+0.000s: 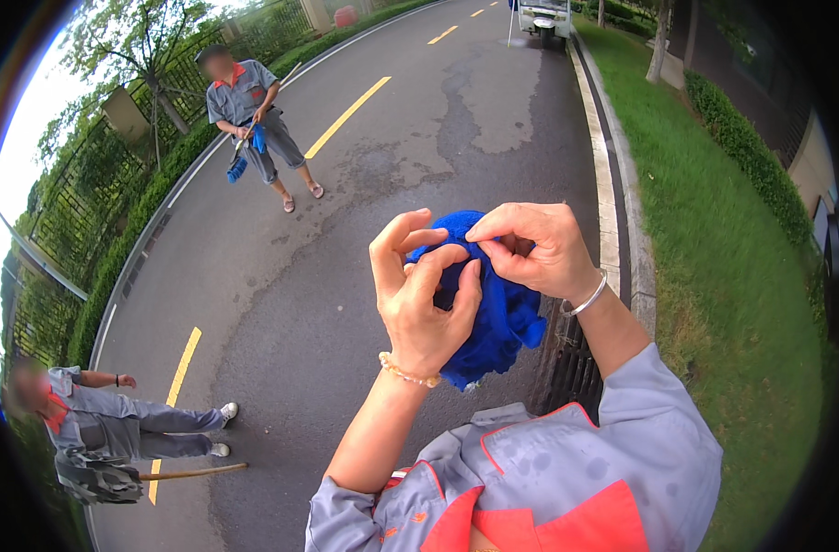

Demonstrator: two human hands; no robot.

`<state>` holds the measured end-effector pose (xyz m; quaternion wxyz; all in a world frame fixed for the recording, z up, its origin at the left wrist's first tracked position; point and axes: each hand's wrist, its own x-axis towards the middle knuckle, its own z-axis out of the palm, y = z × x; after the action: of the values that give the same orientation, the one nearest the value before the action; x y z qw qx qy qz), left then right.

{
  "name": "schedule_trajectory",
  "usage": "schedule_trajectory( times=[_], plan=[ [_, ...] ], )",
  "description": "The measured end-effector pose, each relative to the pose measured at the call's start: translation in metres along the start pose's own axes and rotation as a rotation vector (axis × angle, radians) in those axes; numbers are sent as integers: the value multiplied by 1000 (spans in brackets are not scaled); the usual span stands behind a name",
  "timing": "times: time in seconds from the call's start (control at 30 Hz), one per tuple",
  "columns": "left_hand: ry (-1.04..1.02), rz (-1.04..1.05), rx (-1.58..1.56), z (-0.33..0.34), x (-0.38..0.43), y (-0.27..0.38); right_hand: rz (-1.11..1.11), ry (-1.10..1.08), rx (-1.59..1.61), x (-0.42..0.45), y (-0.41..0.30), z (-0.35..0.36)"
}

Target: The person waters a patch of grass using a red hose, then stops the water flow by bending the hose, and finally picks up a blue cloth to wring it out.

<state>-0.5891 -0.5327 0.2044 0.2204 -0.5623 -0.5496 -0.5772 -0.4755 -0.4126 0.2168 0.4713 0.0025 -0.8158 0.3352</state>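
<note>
A bunched blue cloth (495, 324) hangs in front of my chest, above the wet road. My left hand (429, 290) is at its left side, with thumb and fingers curved towards each other against the cloth's upper part. At the upper right of the cloth, my right hand (530, 248) pinches its edge between thumb and fingertips. The fingertips of both hands are close together near the top of the bundle. Part of the cloth is hidden behind my left hand.
A person (257, 121) stands on the road with a blue-headed brush (237, 170). Another person (115, 421) is at the lower left beside a wooden pole (198, 472). A drain grate (577, 369) and curb (616, 152) border the grass. A white vehicle (545, 17) stands farther up the road.
</note>
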Motion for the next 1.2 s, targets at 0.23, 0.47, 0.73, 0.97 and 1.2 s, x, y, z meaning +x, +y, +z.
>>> schedule_trajectory(
  times=[0.23,0.47,0.73,0.97,1.2],
  plan=[
    [-17,-14,78,2,5,3,-68,-88,12,7,1,-6],
    [8,16,133,12,7,-7,-67,133,-231,10,3,10],
    [9,-58,58,7,10,-10,370,-15,374,18,2,0],
    [-127,38,131,1,20,-9,208,-116,90,20,1,-8],
    [-39,78,115,9,13,-16,126,-245,-120,42,-4,-16]
  ],
)
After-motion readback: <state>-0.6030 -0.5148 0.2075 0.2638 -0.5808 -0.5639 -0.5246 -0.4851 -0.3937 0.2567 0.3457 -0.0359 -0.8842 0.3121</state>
